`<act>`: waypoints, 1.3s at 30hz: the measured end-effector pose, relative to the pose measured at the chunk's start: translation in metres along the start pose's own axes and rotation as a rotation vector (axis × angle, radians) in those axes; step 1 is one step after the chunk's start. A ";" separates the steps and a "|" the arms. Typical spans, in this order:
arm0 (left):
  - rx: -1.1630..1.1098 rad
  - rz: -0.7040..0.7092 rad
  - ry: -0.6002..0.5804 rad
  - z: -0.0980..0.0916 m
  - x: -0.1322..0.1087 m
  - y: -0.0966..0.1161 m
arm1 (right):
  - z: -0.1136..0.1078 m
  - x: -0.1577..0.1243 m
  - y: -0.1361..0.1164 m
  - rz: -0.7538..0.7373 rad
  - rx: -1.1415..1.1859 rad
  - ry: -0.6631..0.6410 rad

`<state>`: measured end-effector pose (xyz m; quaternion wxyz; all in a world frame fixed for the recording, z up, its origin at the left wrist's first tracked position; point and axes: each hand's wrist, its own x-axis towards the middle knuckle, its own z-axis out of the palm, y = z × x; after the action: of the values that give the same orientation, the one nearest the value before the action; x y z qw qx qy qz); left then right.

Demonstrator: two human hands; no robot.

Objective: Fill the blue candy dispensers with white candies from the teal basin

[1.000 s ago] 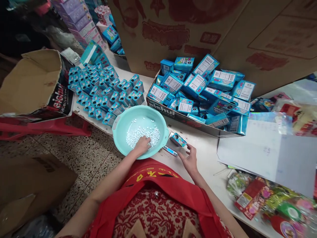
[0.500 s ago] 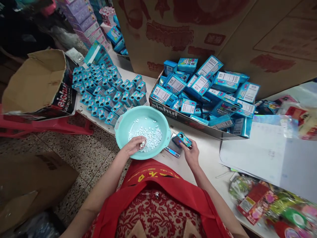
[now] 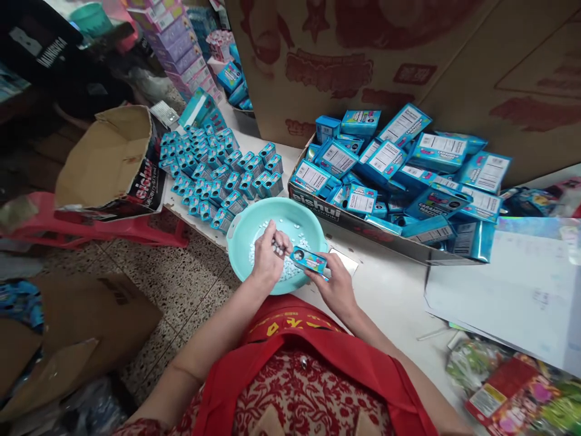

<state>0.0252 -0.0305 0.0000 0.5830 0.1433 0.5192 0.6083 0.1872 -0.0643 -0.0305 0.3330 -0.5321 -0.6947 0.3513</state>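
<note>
A turquoise plastic bowl (image 3: 244, 233) stands close to my body, with many small white candies (image 3: 291, 270) spread over its bottom. Cupped over the bowl, my left hand (image 3: 269, 257) holds several of these candies in its curled fingers. My right hand (image 3: 338, 281) grips a small blue box (image 3: 308, 260) whose end with a round opening points at the left fingers. That box is tilted over the bowl's right rim, touching or nearly touching the left fingertips. Partly behind the right hand lies a small flat scale (image 3: 345, 261).
Several small blue boxes with round holes (image 3: 222, 172) stand left of the bowl. A carton (image 3: 358, 227) heaped with larger blue boxes is behind it. An open carton (image 3: 106, 160) rests on a red stool (image 3: 40, 221). Papers (image 3: 494, 284) and candy bags (image 3: 512, 393) lie right.
My left hand has risen from the candies with some in its fingers. My right hand has brought the small box from above the scale leftward to the bowl. The view has shifted left.
</note>
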 end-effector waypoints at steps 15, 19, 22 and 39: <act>0.051 0.160 0.102 0.011 -0.006 -0.011 | 0.019 0.009 -0.001 -0.049 -0.083 -0.112; 0.015 0.187 0.122 0.001 0.003 -0.006 | 0.009 0.008 0.002 -0.035 0.026 -0.082; 0.207 0.165 0.149 -0.028 0.014 -0.009 | -0.013 -0.001 0.006 0.015 0.056 0.009; 1.676 0.338 -0.142 -0.113 -0.002 -0.071 | -0.016 -0.046 0.114 0.271 -0.058 0.286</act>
<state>-0.0229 -0.1004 -0.1032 0.2174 0.6399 0.7312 0.0923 0.2681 -0.0852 -0.1222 0.3624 -0.6746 -0.5723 0.2935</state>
